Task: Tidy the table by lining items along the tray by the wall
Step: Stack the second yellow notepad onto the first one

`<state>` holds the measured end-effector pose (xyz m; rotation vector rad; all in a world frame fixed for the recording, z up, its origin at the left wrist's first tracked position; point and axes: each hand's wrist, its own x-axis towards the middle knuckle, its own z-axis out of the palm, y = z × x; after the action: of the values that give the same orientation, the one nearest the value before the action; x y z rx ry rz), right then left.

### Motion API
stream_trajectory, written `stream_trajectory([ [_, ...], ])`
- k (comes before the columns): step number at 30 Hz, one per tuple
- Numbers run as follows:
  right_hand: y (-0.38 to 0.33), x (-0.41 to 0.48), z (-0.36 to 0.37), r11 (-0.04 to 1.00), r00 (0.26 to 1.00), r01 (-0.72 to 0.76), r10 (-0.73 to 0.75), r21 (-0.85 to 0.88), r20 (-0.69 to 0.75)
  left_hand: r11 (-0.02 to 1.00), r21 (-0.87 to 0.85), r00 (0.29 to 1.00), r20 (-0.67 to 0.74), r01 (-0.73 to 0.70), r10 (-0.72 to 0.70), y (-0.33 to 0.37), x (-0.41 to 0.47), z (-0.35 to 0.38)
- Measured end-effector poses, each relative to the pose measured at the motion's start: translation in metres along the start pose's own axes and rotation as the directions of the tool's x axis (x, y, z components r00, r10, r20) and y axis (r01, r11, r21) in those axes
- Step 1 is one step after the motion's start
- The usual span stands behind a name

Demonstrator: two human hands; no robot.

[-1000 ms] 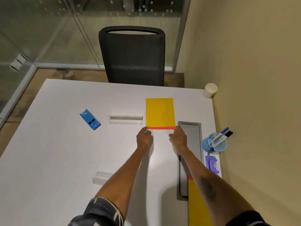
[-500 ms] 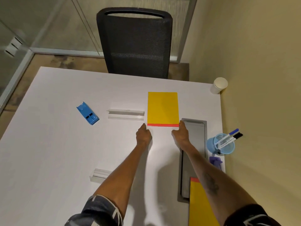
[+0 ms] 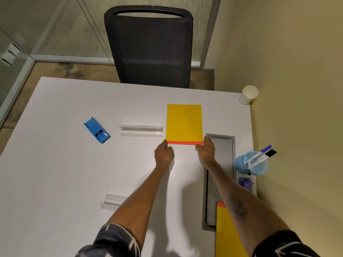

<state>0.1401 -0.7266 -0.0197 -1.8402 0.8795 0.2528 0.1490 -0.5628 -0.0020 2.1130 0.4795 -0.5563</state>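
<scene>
Both hands, left hand [image 3: 163,154] and right hand [image 3: 206,150], have stayed pinching the yellow pad [image 3: 183,124] at its red edge, barely moving it; it is not yet lined up with the tray [image 3: 221,154]

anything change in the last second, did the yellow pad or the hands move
Nothing visibly changed on the table; only the camera tilted. The left hand and right hand stay at the near corners of the yellow pad with the red edge strip, just left of the grey recessed tray. The blue plastic holder kept its place.
</scene>
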Motion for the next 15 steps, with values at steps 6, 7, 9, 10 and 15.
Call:
stream_trajectory([
  [6,-0.007,0.003,-0.001,0.979,0.993,-0.084,0.097,0.187,-0.060,1.000,0.006,1.000,-0.026,0.017,-0.017,0.003,-0.002,0.004],
  [7,-0.008,0.002,-0.002,0.971,0.991,-0.096,0.113,0.217,-0.067,1.000,0.008,0.999,-0.027,0.024,-0.024,0.003,-0.004,0.005],
  [9,-0.012,-0.002,-0.004,0.957,0.989,-0.107,0.131,0.268,-0.071,1.000,-0.006,0.999,-0.018,0.027,-0.027,0.003,-0.008,0.005],
  [10,-0.013,-0.003,-0.006,0.951,0.988,-0.110,0.136,0.290,-0.072,0.999,-0.025,1.000,-0.006,0.029,-0.029,0.003,-0.011,0.005],
  [15,-0.017,-0.012,-0.012,0.917,0.978,-0.149,0.193,0.369,-0.084,0.998,-0.058,1.000,0.001,0.020,-0.020,0.005,-0.022,0.002],
])
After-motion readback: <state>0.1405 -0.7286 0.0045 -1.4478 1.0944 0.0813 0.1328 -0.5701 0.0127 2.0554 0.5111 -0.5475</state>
